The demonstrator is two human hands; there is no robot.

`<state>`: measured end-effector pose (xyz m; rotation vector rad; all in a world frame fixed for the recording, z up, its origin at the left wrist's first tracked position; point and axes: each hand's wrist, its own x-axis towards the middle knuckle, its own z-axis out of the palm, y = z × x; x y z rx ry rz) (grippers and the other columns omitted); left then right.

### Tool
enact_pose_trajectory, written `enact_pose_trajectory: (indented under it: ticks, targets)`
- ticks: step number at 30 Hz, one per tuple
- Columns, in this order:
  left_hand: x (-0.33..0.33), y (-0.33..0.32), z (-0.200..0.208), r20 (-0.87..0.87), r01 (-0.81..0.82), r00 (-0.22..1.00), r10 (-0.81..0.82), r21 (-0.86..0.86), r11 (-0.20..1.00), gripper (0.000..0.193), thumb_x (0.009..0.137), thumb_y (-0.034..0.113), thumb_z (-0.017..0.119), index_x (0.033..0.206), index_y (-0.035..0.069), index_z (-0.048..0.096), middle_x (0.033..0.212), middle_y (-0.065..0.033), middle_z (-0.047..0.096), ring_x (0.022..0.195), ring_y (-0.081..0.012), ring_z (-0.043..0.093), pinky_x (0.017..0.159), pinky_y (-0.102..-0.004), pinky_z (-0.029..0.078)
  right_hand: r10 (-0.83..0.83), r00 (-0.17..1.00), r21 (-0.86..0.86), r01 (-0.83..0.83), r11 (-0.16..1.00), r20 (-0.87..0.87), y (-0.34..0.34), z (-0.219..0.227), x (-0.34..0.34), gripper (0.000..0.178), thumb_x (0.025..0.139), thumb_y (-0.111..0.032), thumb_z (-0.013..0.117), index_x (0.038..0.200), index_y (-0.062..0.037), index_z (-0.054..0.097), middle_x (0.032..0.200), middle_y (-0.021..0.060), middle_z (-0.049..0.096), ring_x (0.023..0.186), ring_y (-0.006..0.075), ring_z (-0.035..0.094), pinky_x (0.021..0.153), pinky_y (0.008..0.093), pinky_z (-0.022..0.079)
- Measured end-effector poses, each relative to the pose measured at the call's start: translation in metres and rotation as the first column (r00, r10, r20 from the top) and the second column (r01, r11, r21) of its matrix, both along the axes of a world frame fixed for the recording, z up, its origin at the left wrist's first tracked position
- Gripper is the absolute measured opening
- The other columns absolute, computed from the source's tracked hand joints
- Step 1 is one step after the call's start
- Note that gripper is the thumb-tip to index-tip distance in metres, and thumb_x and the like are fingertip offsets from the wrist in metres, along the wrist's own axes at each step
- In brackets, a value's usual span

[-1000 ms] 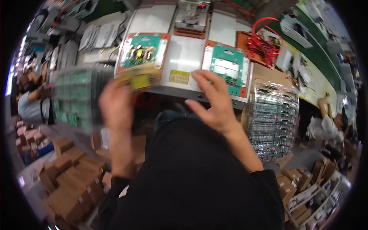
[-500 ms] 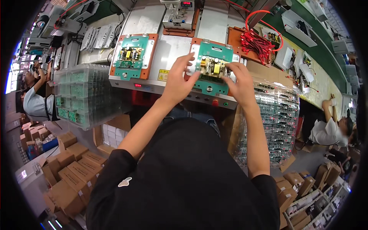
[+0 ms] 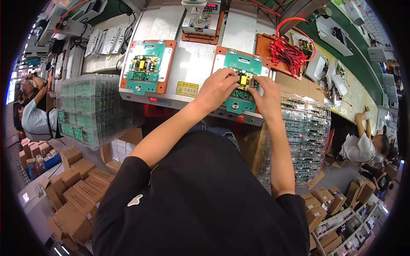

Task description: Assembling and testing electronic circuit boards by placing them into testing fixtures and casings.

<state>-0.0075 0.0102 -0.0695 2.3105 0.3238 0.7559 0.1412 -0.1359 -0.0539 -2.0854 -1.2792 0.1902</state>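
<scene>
Left forearm [image 3: 168,133]: extended from the bent elbow toward 1 to 2 o'clock. Left hand [image 3: 216,91]: near 12 o'clock in view, back uppermost, fingers curled toward 2 o'clock. Right forearm [image 3: 282,155]: extended toward 12 o'clock. Right hand [image 3: 269,98]: at 2 o'clock, fingers bent toward 11 o'clock. Hands: near, not touching.

- At one o'clock we see a circuit board [image 3: 244,80] bearing a yellow block, over a green fixture plate [image 3: 245,65] with an orange-brown base [image 3: 220,50].
- Between ten and eleven, our second fixture [image 3: 147,48] repeats that green and orange-brown.
- At eleven we have a yellow label [image 3: 187,89] with black markings.
- Toward two we find bright red leads [image 3: 288,53] and a red-orange tube [image 3: 294,20].
- At nine, our clear trays [image 3: 89,111] show green patches.
- At eight, our cartons [image 3: 81,198] are brown.
- At six, our top [image 3: 205,183] is black.
</scene>
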Motion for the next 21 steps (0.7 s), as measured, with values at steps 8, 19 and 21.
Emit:
enact_pose_trajectory:
  ticks: [8, 19, 21]
  targets:
    - [-0.003, 0.003, -0.002, -0.060, -0.027, 0.998, 0.022, -0.070, 0.997, 0.017, 0.082, 0.006, 0.075, 0.097, 0.001, 0.069, 0.103, -0.0098, 0.062, 0.094, -0.0293, 0.064, 0.079, -0.0389, 0.054, -0.002, 0.999, -0.020, 0.001, 1.000, -0.049, 0.010, 0.003, -0.001, 0.034, 0.077, -0.008, 0.078, 0.109, -0.0017, 0.069, 0.108, 0.0144, 0.067, 0.102, 0.0338, 0.063, 0.090, 0.0406, 0.050]
    - [0.002, 0.015, -0.009, -0.042, -0.146, 0.988, 0.147, 0.032, 0.989, 0.017, 0.081, 0.005, 0.073, 0.098, 0.003, 0.070, 0.105, -0.0095, 0.064, 0.098, -0.0313, 0.062, 0.086, -0.0407, 0.052, 0.049, 0.999, 0.027, -0.049, 0.998, -0.019, 0.031, -0.007, 0.009, 0.031, 0.079, -0.015, 0.079, 0.105, -0.0012, 0.071, 0.105, 0.0153, 0.068, 0.100, 0.0345, 0.064, 0.089, 0.0411, 0.050]
    - [0.003, 0.013, -0.008, -0.020, -0.153, 0.988, 0.154, 0.046, 0.987, 0.017, 0.082, 0.005, 0.073, 0.099, 0.003, 0.070, 0.105, -0.0097, 0.064, 0.098, -0.0314, 0.063, 0.086, -0.0406, 0.052, 0.039, 0.999, 0.048, -0.038, 0.998, -0.013, 0.032, -0.012, 0.011, 0.031, 0.079, -0.015, 0.079, 0.106, -0.0015, 0.071, 0.105, 0.0151, 0.068, 0.100, 0.0343, 0.064, 0.089, 0.0409, 0.050]
